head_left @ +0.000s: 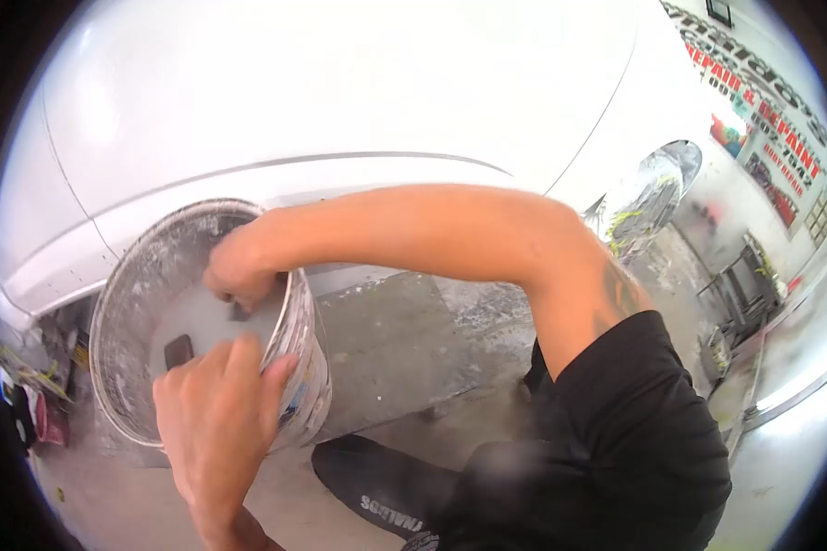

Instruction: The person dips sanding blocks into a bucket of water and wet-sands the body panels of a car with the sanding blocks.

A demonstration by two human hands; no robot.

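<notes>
A paint-smeared white bucket (314,404) with murky greyish water (188,317) in it stands before me. My right hand (246,266) reaches over its far right rim and down inside. The fingers are curled, and a small dark edge shows under them; what it belongs to I cannot make out. My left hand (216,404) is at the near side of the bucket, back of the hand up, fingers bent over the rim. A dark brown rectangular block (178,351) sticks out just beyond its knuckles, apparently in its grip; the fingertips are hidden.
A white car body panel (358,92) rises right behind the bucket. A grey board (386,340) lies on the floor beside it. My dark-clad leg (377,473) is near the bucket. A paint-streaked round object (648,197), a dark metal stand (744,289) and a lettered wall sign (763,110) are to the right.
</notes>
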